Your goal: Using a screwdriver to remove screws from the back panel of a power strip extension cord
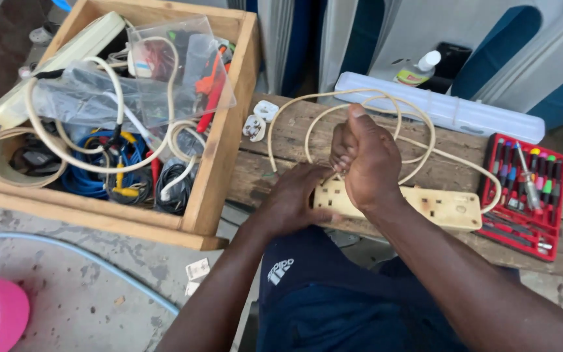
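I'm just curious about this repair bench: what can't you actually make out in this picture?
- Whatever the right hand grips: hidden in its closed fist, head view.
- Left end of the power strip: covered by the left hand.
- Contents of the wooden box: tangled, behind plastic bags.
- Screwdriver set: tips too small.

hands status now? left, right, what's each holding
Left hand: closed on the end of the cream extension socket strip, pinning it to the wooden bench.
Right hand: fisted, gripping something above the strip; the held item is hidden.
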